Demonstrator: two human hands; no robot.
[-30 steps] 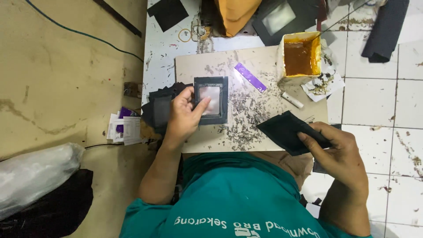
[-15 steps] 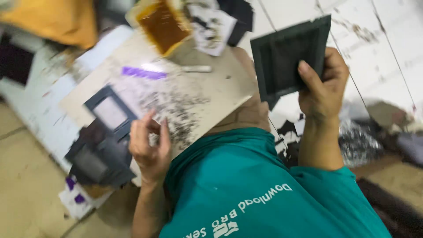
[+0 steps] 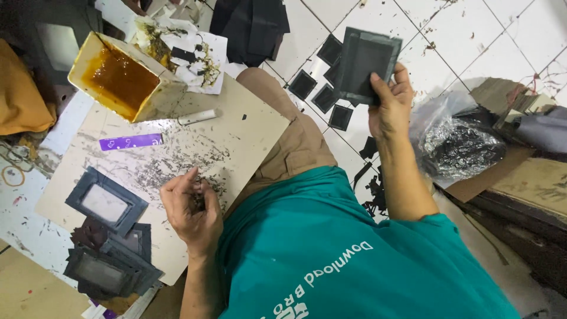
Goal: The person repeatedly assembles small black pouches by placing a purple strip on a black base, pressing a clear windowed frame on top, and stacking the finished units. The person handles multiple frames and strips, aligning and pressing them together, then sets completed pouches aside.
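A pale work board (image 3: 236,127) is taken as landmark; at its left edge dark window frames (image 3: 106,204) are stacked, one lying on the board; at its upper left a box of amber glue (image 3: 121,77) is tilted; below that a purple strip (image 3: 131,142) lies flat; over the board's lower middle the left hand (image 3: 192,210) is curled, fingertips pinched on dark scraps; well right of the board, the right hand (image 3: 390,106) is closed on a dark frame piece (image 3: 366,59), held above the tiled floor (image 3: 472,41).
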